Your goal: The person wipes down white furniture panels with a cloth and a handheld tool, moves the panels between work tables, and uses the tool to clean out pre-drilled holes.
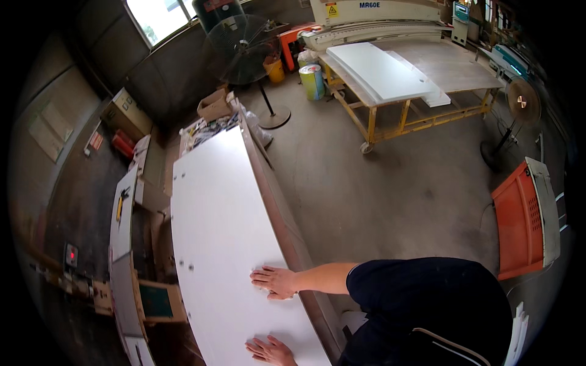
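Note:
A long white panel (220, 213) lies flat on a stack, running from the lower middle up toward the far wall, with small drilled holes near its left edge. My right hand (276, 282) rests palm down on the panel close to its right edge, fingers spread and pointing left. Near the bottom of the view, my left hand (270, 352) also lies flat on the panel. Neither hand grips anything. My dark-sleeved torso (427, 305) leans in from the lower right.
A yellow-framed trolley table (390, 119) carries white boards at the back right, before a large machine (378, 18). Two pedestal fans (244, 55) (519, 107) stand on the concrete floor. An orange-and-white cart (525, 219) stands right; benches and boxes (125, 219) line the left.

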The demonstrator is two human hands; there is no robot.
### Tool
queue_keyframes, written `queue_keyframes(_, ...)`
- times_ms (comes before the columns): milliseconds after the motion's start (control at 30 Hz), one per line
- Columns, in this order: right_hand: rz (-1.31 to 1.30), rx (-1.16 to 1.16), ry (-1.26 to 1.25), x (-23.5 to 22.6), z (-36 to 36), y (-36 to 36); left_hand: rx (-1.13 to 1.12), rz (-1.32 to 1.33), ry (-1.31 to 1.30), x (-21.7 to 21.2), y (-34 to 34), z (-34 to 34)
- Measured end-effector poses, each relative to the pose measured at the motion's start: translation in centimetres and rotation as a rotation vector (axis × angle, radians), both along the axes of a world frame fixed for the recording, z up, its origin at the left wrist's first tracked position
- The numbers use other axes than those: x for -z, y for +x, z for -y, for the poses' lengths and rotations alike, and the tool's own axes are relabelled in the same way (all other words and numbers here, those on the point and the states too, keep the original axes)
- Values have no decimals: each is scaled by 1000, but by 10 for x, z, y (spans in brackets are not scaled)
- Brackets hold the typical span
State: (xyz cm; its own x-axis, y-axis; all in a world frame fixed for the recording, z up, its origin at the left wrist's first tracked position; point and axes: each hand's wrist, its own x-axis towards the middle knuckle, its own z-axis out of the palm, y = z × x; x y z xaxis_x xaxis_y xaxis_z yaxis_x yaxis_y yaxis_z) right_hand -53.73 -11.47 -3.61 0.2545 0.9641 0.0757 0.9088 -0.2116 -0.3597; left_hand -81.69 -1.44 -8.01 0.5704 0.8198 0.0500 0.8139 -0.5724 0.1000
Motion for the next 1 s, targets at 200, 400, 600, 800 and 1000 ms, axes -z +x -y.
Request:
queue_keyframes(200, -17, 6, 69, 5, -39, 139, 7, -26, 54, 10, 131, -103)
queue_keyframes(400, 170, -36, -143, -17, -41, 335, -84, 728, -204, 69, 205, -230)
queue_keyframes(600, -203, 607, 90, 61, 114, 510, 51, -145, 65, 34, 435, -177)
queue_keyframes(800, -256, 1061, -227, 144, 305, 624, 573, 408, -202, 0, 706, -72)
queue_keyframes(1000, -628, 1373, 139, 137, 325, 733, 734, 322, -445, -28, 876, 20)
